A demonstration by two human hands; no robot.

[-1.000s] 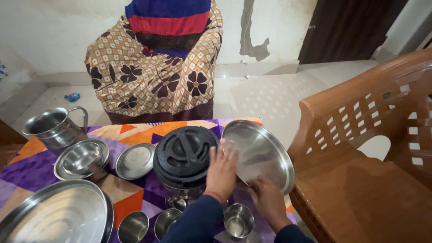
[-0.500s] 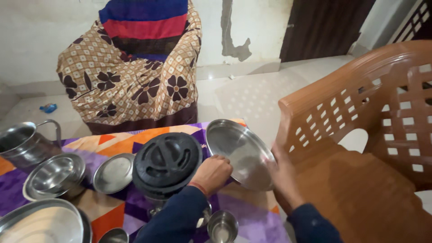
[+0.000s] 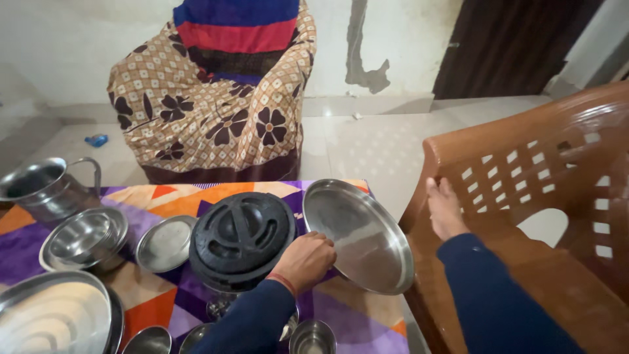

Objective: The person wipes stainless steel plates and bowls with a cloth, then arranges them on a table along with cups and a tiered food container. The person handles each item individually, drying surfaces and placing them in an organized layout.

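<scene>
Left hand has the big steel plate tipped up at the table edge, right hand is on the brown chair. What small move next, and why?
Probably lower the round steel plate flat onto the patterned cloth. The left hand alone grips its near rim beside the black ribbed lid, and the plate leans tilted past the table's edge. The right hand rests on the brown plastic chair, giving no support.

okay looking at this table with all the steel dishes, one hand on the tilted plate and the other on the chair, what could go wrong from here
1. The tilted steel plate is gripped only by the left hand at its near rim, so it might slip and clang down.
2. It leans beside the black lid and above small steel cups; a slip could knock them.
3. The right hand rests on the brown plastic chair, so it likely couldn't steady the plate quickly.
</scene>
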